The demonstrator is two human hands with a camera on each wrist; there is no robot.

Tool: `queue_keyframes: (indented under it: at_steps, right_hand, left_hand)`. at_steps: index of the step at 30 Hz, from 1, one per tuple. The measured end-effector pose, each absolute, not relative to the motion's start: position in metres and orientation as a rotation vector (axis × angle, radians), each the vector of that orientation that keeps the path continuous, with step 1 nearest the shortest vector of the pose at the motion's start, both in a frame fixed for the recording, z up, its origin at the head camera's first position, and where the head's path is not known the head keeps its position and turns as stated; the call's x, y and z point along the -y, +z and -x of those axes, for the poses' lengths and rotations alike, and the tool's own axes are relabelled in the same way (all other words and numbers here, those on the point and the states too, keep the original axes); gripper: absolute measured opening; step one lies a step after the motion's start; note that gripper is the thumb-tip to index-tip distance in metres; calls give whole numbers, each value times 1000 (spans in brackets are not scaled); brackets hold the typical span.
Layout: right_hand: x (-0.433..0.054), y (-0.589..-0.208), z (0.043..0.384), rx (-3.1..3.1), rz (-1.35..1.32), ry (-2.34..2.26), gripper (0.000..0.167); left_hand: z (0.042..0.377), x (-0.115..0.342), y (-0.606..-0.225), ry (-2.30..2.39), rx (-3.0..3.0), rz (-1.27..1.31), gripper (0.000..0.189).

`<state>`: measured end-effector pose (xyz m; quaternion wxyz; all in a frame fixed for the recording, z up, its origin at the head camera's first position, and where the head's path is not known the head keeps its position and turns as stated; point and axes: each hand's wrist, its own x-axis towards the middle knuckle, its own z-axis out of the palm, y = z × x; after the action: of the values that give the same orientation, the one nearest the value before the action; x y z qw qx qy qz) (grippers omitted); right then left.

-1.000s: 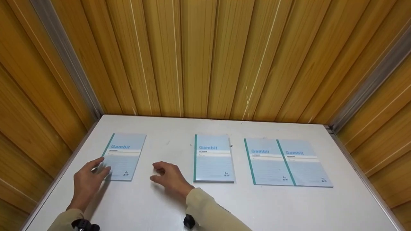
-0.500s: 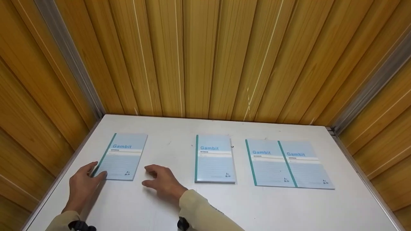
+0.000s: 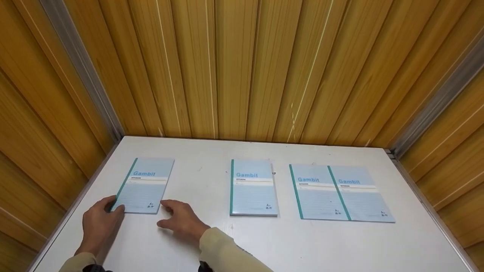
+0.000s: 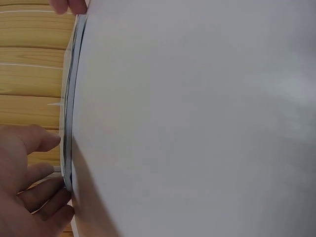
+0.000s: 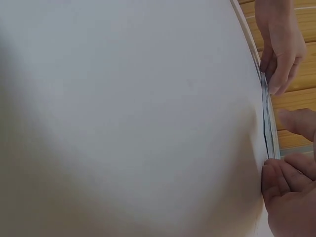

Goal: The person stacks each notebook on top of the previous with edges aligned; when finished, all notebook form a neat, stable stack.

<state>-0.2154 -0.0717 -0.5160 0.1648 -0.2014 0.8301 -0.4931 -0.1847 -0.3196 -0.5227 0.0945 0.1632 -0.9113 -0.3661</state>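
A light-blue notebook [image 3: 145,190] with a green spine, printed "Gambit", lies flat at the table's left. My left hand [image 3: 99,223] is at its lower left corner, fingertips along the spine and thumb by the bottom edge. Seen in the left wrist view, the fingers of that hand [image 4: 29,192] touch the notebook's corner, and its thumb is over the cover side. Near the lower right corner is my right hand [image 3: 183,220], thumb and index finger spread apart. In the right wrist view, the fingertips of this hand [image 5: 291,190] meet the notebook's edge [image 5: 268,123] while the thumb is raised off it.
Another notebook [image 3: 252,192] of the same kind lies mid-table. Further right are two more, the nearer one [image 3: 315,200] side by side with the outer one [image 3: 361,200]. Wood-patterned walls [image 3: 234,71] enclose the white table [image 3: 302,245] at the back and sides.
My right hand has moved left to the right edge of the left notebook. My left hand has shifted from over its cover to its spine and lower corner. The notebooks stay in place.
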Motion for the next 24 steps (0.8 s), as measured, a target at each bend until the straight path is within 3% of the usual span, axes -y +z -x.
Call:
queue_keyframes:
  at_steps: [9,14,24]
  right_hand:
    - [81,-515,211,-2417,691,-1293,65]
    - [81,-515,212,-2371,614,-1342,68]
    - [78,-519,212,-2260,513,-1515,63]
  left_hand:
    - [185,316,-524,-1021,2727,-487,52]
    - [183,316,-521,-1014,2731,-486,50]
    - [179,336,-514,-1398,2600,-697,48]
